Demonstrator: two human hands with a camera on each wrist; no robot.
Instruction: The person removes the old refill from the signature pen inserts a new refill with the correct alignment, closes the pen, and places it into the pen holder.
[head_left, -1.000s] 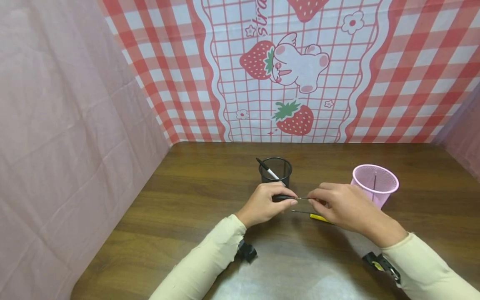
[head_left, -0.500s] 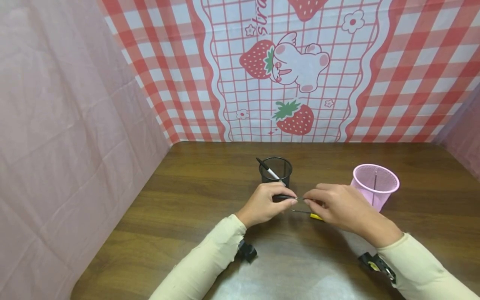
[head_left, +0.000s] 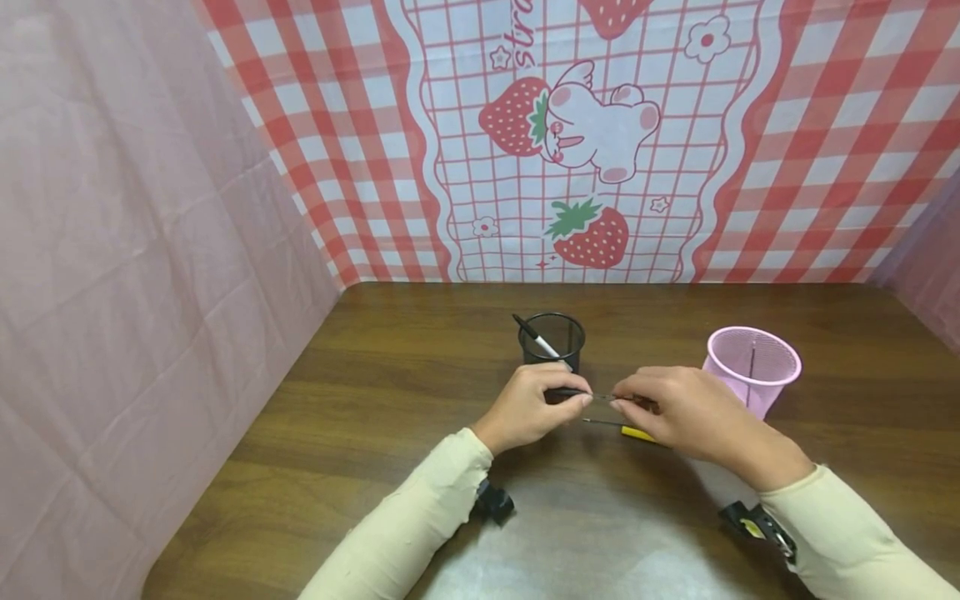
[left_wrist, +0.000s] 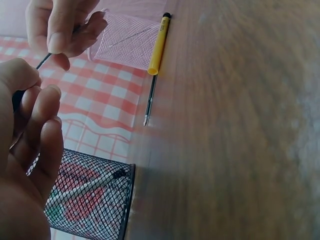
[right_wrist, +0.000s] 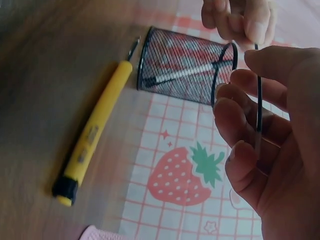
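My left hand (head_left: pixel 528 410) pinches a slim black pen barrel (head_left: pixel 564 392) between thumb and fingers, most of it hidden by the grip. Just to its right, my right hand (head_left: pixel 693 417) holds a thin dark pen refill (right_wrist: pixel 259 100) by thumb and fingertips. A short stretch of the refill spans the gap between the two hands, in line with the barrel. Beneath them on the table lies a yellow pen barrel (right_wrist: pixel 97 125) with a black end, a second refill (left_wrist: pixel 150 97) sticking out of its front with the writing tip bare.
Behind my left hand stands a black mesh cup (head_left: pixel 553 317) with a black-and-white marker (head_left: pixel 537 337) leaning in it. A pink mesh cup (head_left: pixel 752 383) stands right of it, beyond my right hand. A strawberry-print cloth (head_left: pixel 570 167) hangs behind the wooden table (head_left: pixel 337 467).
My right hand shifts left toward the left hand, then back right, so the exposed refill between them shortens and lengthens again. The left hand stays almost still.
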